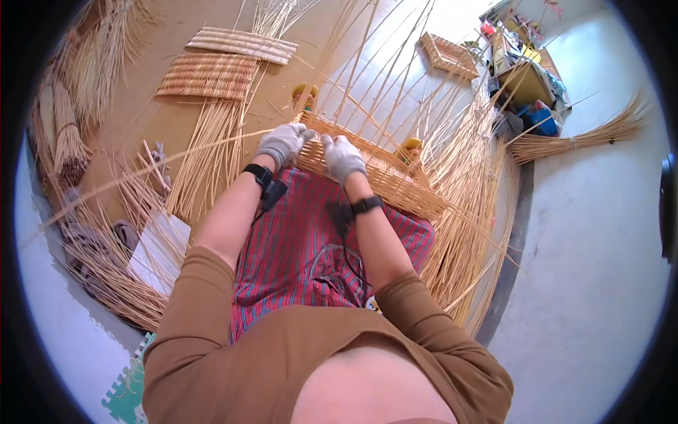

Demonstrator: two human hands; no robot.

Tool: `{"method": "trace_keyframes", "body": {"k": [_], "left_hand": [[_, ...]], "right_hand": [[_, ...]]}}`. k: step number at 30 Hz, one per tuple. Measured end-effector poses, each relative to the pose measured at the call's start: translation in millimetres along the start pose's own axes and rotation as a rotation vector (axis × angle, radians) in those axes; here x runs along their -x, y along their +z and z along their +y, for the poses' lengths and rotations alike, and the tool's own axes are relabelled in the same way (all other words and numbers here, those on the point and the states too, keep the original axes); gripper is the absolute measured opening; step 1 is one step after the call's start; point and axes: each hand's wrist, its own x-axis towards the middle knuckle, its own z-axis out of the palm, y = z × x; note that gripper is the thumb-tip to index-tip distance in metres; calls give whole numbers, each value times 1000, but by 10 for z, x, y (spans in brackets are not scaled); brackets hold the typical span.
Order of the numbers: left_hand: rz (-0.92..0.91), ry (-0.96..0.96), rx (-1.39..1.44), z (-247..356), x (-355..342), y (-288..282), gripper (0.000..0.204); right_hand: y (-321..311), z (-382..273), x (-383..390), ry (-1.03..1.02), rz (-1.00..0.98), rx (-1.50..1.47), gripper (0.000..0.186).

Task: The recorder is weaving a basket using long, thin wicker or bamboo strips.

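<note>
A half-woven wicker basket (pixel 402 185), long and rectangular, lies across in front of my knees with tall uncut stakes rising from it. My left hand (pixel 284 143), in a pale work glove, is closed at the basket's left end, where a long cane strand (pixel 176 147) runs out to the left. Against the near wall, my right hand (pixel 343 158), gloved too, has its fingers bent over the weave. Two yellow rounded objects, one at the left corner (pixel 305 96) and one farther right (pixel 409 150), sit by the basket; their kind is unclear.
Loose cane (pixel 462 233) spreads on the right, with a tied bundle (pixel 583 140) by the wall. Woven panels (pixel 208 75) lie far left. A small finished-looking basket (pixel 450 55) stands at the back, near a cluttered shelf (pixel 526 74). Striped red cloth (pixel 296 240) covers my lap.
</note>
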Motion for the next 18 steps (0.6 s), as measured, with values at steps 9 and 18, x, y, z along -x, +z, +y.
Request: {"method": "trace_keyframes", "body": {"k": [9,18], "left_hand": [[120,-73,-40,-60,162,-32,30],[190,537,-390,282,557,846,85]], "right_hand": [[-19,-204,-180,232,-343,-400,47],[-332,517,782,406,602,-1264,23]]}}
